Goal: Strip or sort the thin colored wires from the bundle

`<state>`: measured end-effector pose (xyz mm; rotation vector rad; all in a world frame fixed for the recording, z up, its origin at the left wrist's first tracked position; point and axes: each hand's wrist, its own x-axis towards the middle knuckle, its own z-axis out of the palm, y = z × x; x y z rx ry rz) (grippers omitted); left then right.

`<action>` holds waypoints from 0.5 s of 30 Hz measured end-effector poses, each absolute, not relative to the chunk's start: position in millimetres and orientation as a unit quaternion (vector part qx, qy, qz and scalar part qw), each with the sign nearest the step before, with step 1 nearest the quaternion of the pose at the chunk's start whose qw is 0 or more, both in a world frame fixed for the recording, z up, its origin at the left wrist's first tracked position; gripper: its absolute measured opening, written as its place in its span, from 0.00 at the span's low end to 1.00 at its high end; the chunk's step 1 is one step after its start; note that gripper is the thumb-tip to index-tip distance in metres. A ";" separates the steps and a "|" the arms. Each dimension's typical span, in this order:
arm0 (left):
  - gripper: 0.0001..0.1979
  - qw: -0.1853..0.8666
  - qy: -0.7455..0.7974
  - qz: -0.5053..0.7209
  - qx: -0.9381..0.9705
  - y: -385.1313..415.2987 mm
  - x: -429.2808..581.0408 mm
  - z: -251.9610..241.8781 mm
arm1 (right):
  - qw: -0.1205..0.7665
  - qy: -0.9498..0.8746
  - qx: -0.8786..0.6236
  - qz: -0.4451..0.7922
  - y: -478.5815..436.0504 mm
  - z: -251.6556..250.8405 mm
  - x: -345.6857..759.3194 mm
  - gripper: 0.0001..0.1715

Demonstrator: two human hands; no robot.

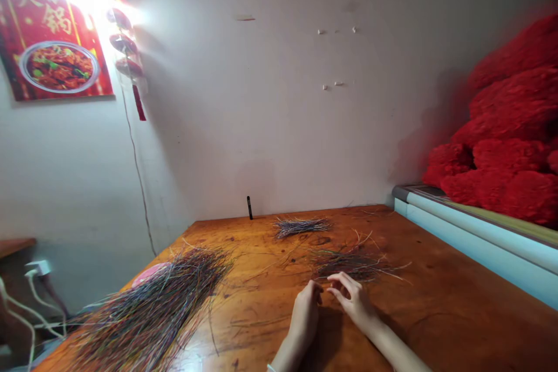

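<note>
- While neither hand clearly grips anything, the right hand [352, 300] stands open, fingers curved and spread, just short of the strands ahead.
- Left hand [304, 315] loosely curled, just beside the right; can't tell if it holds a thin strand.
- Nearest thing: loose tuft of dark strands [349, 264], lying flat on the wooden table [418, 325], stray ends poking out.
- Farther ahead: small tidy bundle of multicoloured strands [301, 227], mostly lined up, lying apart from the tuft.
- Table's left side: big fanned heap of multicoloured strands [152, 308], partly over a pink object [150, 273].
- Progress as laid out: only the small bundle looks sorted; tuft still messy, most strands still in the heap.
- Containers: none seen around the strands; all lie directly on the wood.
- Far right: red fluffy mass [505, 128] piled on a white chest freezer [479, 238].
</note>
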<state>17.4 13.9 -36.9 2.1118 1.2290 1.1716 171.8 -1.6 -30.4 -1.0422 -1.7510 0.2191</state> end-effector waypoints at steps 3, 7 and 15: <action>0.12 0.214 0.447 0.420 0.760 11.8 16.9 -34.2 | 0.529 -0.714 -0.444 0.114 -8.7 -33.4 172.2 0.10; 0.12 0.200 0.443 0.393 0.781 8.6 15.9 -31.0 | 0.525 -0.714 -0.439 0.149 -19.2 -25.9 166.9 0.09; 0.12 0.172 0.434 0.366 0.805 4.9 16.2 -27.6 | 0.545 -0.669 -0.471 0.181 -18.1 -21.2 163.9 0.10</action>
